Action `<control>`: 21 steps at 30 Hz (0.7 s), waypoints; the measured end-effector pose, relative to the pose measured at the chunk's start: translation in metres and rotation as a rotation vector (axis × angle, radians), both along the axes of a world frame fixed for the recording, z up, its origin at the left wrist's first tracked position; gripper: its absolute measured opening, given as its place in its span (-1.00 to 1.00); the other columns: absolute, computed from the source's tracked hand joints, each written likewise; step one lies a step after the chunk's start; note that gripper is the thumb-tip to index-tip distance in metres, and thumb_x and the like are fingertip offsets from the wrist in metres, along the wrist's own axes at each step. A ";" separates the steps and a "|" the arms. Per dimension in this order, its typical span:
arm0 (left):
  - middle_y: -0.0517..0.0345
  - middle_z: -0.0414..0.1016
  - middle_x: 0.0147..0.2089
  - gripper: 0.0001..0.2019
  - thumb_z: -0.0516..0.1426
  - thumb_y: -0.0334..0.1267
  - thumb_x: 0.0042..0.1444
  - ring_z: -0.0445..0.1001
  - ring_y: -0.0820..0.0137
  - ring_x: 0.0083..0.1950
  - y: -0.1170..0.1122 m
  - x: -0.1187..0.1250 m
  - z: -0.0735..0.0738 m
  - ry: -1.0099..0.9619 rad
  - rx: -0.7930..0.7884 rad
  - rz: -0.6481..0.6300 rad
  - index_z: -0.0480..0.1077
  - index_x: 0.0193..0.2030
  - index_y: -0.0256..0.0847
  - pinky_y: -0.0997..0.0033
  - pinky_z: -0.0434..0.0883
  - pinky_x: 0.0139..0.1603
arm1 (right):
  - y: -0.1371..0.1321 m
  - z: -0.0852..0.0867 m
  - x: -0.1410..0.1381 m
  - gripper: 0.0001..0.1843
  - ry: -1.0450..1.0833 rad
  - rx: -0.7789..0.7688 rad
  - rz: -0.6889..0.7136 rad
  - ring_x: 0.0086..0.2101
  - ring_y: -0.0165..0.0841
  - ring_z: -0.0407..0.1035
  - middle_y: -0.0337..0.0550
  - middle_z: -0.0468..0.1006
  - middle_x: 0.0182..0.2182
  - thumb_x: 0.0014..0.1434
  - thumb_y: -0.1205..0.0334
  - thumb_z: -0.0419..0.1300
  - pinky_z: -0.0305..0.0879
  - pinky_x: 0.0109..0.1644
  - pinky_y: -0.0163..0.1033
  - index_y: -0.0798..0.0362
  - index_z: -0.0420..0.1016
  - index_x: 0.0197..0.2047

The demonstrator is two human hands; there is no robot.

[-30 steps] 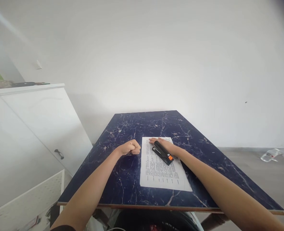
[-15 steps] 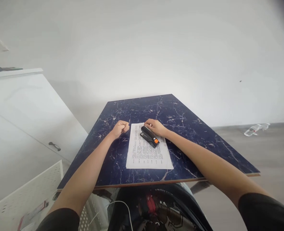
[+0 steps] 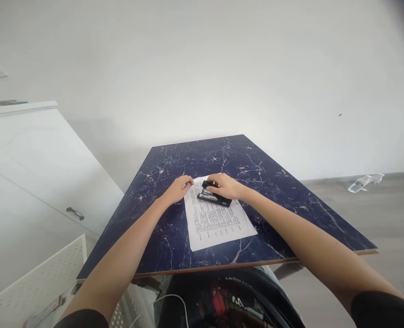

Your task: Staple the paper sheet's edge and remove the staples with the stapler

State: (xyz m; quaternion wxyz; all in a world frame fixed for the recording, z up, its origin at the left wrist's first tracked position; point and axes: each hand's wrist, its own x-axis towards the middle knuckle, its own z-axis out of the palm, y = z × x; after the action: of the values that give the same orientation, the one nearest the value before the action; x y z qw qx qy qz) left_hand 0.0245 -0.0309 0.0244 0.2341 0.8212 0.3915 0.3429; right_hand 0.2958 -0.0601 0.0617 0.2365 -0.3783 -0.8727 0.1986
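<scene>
A printed sheet of paper (image 3: 210,230) lies at a slant on the dark blue marbled table. My left hand (image 3: 181,188) is at its far left corner, the fingers closed together on the paper's edge. A black stapler (image 3: 214,197) rests on its side over the upper part of the sheet. From above and the right, my right hand (image 3: 225,186) wraps round the stapler, covering part of its top. Whether there is more than one sheet I cannot tell.
The blue table (image 3: 202,159) stands by a pale wall (image 3: 202,82). A white cabinet (image 3: 34,159) is at the left, with a white perforated basket (image 3: 51,278) below it. Clear plastic packaging (image 3: 361,183) lies on the floor at right.
My left hand has gone from a fist beside the paper to its corner. The sheet has turned counterclockwise. My right hand has taken hold of the stapler and rolled it onto its side.
</scene>
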 end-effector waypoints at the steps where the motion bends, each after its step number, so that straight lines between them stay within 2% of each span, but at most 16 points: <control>1: 0.07 0.56 -0.21 -0.88 0.17 -0.38 0.20 0.46 0.20 -0.12 0.000 0.001 -0.003 0.053 0.044 0.004 0.55 -0.22 -0.12 0.16 0.33 0.11 | 0.003 0.002 0.005 -0.73 0.013 -0.008 -0.018 -0.29 -0.26 0.41 -0.06 0.60 -0.23 0.37 0.02 0.13 0.21 -0.22 -0.16 0.03 0.46 -0.23; 3: -0.04 0.56 0.00 -0.86 0.21 -0.25 0.26 0.46 0.08 0.07 0.002 0.003 -0.011 0.161 0.112 0.054 0.56 -0.07 -0.09 0.01 0.28 0.25 | 0.010 0.004 0.017 -0.72 0.057 -0.046 -0.075 -0.25 -0.22 0.44 -0.04 0.61 -0.19 0.37 0.02 0.11 0.25 -0.19 -0.15 0.05 0.49 -0.16; 6: -0.18 0.47 0.26 -0.68 0.26 -0.12 0.26 0.37 -0.11 0.30 0.007 0.001 -0.023 0.252 0.099 0.150 0.54 0.12 -0.08 -0.17 0.23 0.34 | 0.023 0.005 0.037 -0.71 0.110 -0.082 -0.170 -0.22 -0.18 0.45 -0.04 0.62 -0.19 0.38 0.03 0.08 0.31 -0.16 -0.12 0.05 0.50 -0.08; 10: -0.26 0.40 0.38 -0.61 0.24 -0.09 0.28 0.30 -0.16 0.43 0.013 -0.004 -0.028 0.323 0.055 0.150 0.52 0.20 -0.13 -0.23 0.19 0.44 | 0.034 0.000 0.051 -0.67 0.147 -0.047 -0.225 -0.12 -0.12 0.47 0.02 0.61 -0.07 0.39 0.06 0.06 0.37 -0.01 -0.03 0.05 0.50 0.04; 13: -0.21 0.33 0.47 -0.57 0.16 -0.05 0.36 0.25 -0.08 0.50 0.013 -0.006 -0.023 0.409 0.037 0.114 0.47 0.29 -0.13 -0.19 0.16 0.50 | 0.035 -0.004 0.047 -0.70 0.120 0.029 -0.190 -0.09 -0.12 0.46 0.05 0.59 -0.05 0.38 0.14 0.08 0.37 0.06 0.01 0.07 0.53 0.04; 16: -0.16 0.24 0.54 -0.52 0.08 0.00 0.42 0.19 -0.03 0.55 0.011 -0.005 -0.021 0.476 0.011 0.107 0.41 0.37 -0.14 -0.16 0.12 0.54 | 0.029 -0.007 0.034 -0.73 0.123 0.072 -0.111 -0.11 -0.15 0.46 0.05 0.57 -0.06 0.39 0.16 0.15 0.37 0.03 -0.02 0.10 0.56 0.03; 21: -0.08 0.08 0.62 -0.51 0.09 0.05 0.42 -0.03 -0.10 0.64 0.014 -0.003 -0.025 0.430 0.012 0.123 0.44 0.37 -0.07 -0.26 -0.01 0.57 | 0.012 -0.014 0.002 -0.74 0.138 0.104 0.090 -0.20 -0.24 0.45 -0.02 0.55 -0.12 0.44 0.16 0.19 0.36 -0.08 -0.12 0.06 0.60 0.09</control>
State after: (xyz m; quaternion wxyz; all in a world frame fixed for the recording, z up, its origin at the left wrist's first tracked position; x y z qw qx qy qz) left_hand 0.0212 -0.0173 -0.0010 0.1190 0.8513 0.4798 0.1760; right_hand 0.2981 -0.0486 0.0474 0.3062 -0.3112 -0.8796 0.1890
